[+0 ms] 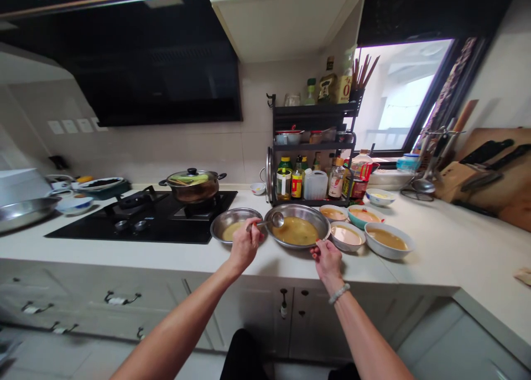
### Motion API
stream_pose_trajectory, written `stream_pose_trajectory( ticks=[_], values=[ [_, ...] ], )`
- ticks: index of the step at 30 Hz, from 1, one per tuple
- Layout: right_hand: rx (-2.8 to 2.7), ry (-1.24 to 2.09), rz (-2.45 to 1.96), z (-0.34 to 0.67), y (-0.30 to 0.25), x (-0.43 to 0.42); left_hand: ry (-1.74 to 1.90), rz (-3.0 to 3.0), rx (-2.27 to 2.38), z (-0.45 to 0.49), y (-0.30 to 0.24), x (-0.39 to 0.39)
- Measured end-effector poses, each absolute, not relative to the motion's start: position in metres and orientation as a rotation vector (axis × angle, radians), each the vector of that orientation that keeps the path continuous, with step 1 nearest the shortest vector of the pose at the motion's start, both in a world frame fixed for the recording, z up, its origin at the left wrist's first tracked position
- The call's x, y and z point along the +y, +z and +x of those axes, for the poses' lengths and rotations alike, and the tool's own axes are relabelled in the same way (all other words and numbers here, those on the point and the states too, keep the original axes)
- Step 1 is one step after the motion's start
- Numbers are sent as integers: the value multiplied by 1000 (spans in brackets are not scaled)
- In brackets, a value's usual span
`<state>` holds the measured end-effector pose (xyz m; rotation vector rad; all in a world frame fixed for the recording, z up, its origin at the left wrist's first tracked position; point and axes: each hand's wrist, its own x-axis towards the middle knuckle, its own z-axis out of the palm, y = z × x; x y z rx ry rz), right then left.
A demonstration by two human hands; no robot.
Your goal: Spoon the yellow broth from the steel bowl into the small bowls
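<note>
Ladle clamped in left hand, cup over steel basin on worktop; basin part full of yellow liquid. Right hand pinches basin rim at 5 o'clock. Smaller steel bowl at 9 o'clock, same yellow liquid. 4 bowls at 3 o'clock hold brownish liquid. Lidded pot at 10 o'clock on hob.

Pale tiled wall, black range hood, white countertop, grey cabinet drawers, bright window
</note>
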<state>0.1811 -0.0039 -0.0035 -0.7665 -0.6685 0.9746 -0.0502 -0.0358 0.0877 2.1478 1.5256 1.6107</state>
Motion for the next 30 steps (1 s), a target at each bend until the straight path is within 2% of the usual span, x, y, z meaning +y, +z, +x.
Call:
stream_pose_trajectory(
  ticks=[13,23,30],
  values=[
    [-713,894,-762,179,-3,-8,1521,2202,1454,-36,75,-21],
    [-748,867,-776,178,-4,-7,1684,1438,1487,-47,87,-9],
    [-739,869,-778,178,-5,-7,1776,1281,1498,-66,87,1]
  ],
)
